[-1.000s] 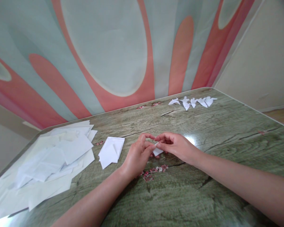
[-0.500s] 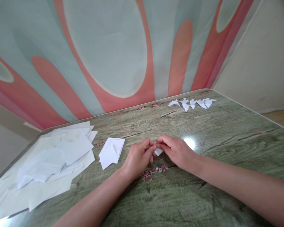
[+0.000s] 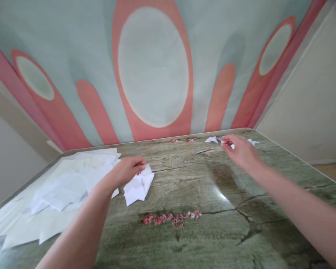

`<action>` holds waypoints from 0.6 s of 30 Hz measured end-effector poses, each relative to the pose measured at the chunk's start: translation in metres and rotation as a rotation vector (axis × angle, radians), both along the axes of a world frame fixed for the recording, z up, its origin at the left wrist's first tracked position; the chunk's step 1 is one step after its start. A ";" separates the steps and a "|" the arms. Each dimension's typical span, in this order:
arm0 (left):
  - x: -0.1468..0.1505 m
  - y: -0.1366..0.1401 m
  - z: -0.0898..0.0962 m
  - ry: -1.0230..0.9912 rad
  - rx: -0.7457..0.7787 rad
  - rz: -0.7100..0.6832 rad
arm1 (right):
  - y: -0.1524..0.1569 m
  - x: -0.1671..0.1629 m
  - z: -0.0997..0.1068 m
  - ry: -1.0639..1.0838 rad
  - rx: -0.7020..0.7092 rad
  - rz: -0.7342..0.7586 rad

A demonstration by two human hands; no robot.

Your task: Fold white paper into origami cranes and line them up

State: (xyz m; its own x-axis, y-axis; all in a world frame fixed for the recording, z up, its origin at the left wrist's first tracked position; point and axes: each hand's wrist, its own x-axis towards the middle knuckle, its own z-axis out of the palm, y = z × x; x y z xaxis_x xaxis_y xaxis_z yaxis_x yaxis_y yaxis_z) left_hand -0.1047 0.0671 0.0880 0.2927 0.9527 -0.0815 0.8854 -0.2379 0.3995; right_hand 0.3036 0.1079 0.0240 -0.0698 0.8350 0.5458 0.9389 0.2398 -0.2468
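My left hand (image 3: pixel 131 170) is closed over the small pile of white paper squares (image 3: pixel 136 189), with a sheet of white paper (image 3: pixel 146 169) at its fingertips. My right hand (image 3: pixel 239 147) reaches to the back right of the table and pinches a small folded paper piece (image 3: pixel 220 141), partly in shadow. Beside that hand lie small folded white paper figures (image 3: pixel 211 139), bird-like in shape; the hand covers some of the row. Another folded paper figure (image 3: pixel 252 142) shows to the right of the hand.
A large heap of loose white paper sheets (image 3: pixel 58 186) spreads over the left side of the wood-patterned table (image 3: pixel 168 246). Printed pink flowers (image 3: pixel 172 219) mark the tabletop. A wall with a coral and grey-green pattern (image 3: pixel 154 67) rises behind the table's back edge.
My hands were together mid-table around a small white folded paper. They have parted: the right went to the row at the back right, the left to the paper pile. The view tilted up.
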 end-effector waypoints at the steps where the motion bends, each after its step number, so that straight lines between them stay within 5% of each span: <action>1: -0.014 0.001 0.003 0.033 -0.045 -0.015 | 0.014 0.010 0.000 -0.035 0.000 -0.024; 8: -0.045 0.007 -0.025 0.200 -0.220 -0.038 | 0.079 0.026 -0.010 -0.213 -0.061 -0.017; 13: -0.036 0.010 -0.040 0.233 -0.137 0.004 | 0.089 0.011 -0.017 -0.285 -0.125 0.050; 18: -0.010 0.000 -0.025 0.167 0.090 0.075 | 0.074 -0.010 -0.005 -0.227 -0.132 0.090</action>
State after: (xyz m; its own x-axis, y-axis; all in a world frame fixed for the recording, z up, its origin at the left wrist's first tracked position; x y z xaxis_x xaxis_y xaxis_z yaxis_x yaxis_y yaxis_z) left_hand -0.1145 0.0675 0.0631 0.2105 0.9769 -0.0367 0.9540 -0.1971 0.2261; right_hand 0.2932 0.1822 0.0186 -0.2555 0.8827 0.3945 0.9500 0.3049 -0.0668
